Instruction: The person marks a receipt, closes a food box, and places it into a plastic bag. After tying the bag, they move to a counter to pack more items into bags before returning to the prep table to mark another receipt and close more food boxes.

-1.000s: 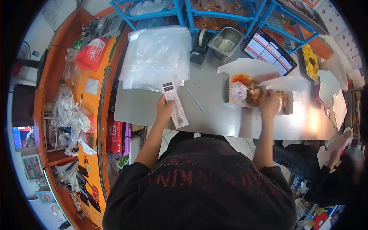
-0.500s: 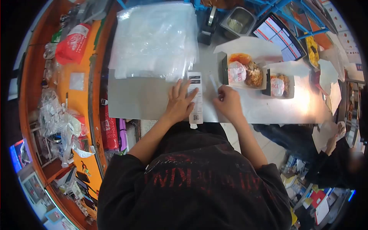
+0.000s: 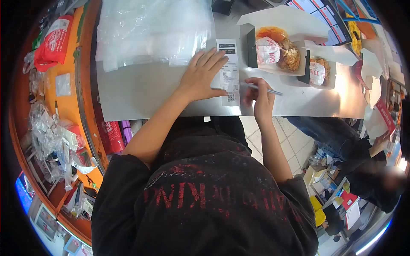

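Receipt: printed side up, lying lengthwise on metal counter, near front edge, btwn the hands. L hand: open, palm down, fingers spread, fingertips touching receipt's L side. R hand: partly closed, gripping pen, just R of receipt; pen tilted, one end toward receipt. Clear plastic bags: flat stack, behind L hand. Large food box: lid up, holds fried pc. w/ sauce and wrapped rice. Small food box: open, beside large box, on its R; similar contents. Tablet: behind boxes, screen lit. Co-worker: far R, hand on red/white carton.
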Demonstrator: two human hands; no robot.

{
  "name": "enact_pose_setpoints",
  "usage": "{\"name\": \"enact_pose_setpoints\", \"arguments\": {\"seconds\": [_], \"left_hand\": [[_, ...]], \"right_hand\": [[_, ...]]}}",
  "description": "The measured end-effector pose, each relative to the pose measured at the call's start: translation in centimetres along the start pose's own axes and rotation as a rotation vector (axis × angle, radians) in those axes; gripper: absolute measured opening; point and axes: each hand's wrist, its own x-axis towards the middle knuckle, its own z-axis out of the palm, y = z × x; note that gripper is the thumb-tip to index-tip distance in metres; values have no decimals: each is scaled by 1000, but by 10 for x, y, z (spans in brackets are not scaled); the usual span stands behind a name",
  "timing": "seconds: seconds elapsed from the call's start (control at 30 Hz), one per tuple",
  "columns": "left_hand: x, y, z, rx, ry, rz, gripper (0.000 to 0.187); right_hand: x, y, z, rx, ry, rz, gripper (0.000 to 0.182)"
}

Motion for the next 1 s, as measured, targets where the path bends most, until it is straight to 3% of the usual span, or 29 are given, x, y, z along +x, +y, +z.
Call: {"name": "enact_pose_setpoints", "arguments": {"seconds": [0.03,0.07,0.17,0.23,0.3,0.53,0.67,0.77,0.83,1.0], "left_hand": [[1,0,0,4,10,-14,91],[2,-1,-1,5,8,-17,91],[2,0,-1,-10,20,-24,90],[2,0,1,-48,49,-27,92],[2,0,1,-42,50,-28,89],[3,1,-1,-24,47,-38,90],[3,1,0,-18,43,-46,90],[4,2,-1,-71,48,-61,92],[3,1,-1,-76,43,-68,92],[3,0,-1,-78,53,-68,92]], "right_hand": [[4,1,11,11,40,-44,33],[8,2,20,96,53,-53,15],[18,12,36,104,23,-100,6],[26,19,44,141,20,-24,12],[34,32,49,211,-16,-106,13],[38,34,41,6,-128,-97,14],[37,28,44,39,-9,-81,14],[31,20,36,-39,-139,-83,14],[29,15,31,17,122,-173,13],[26,26,40,105,62,-135,16]]}}
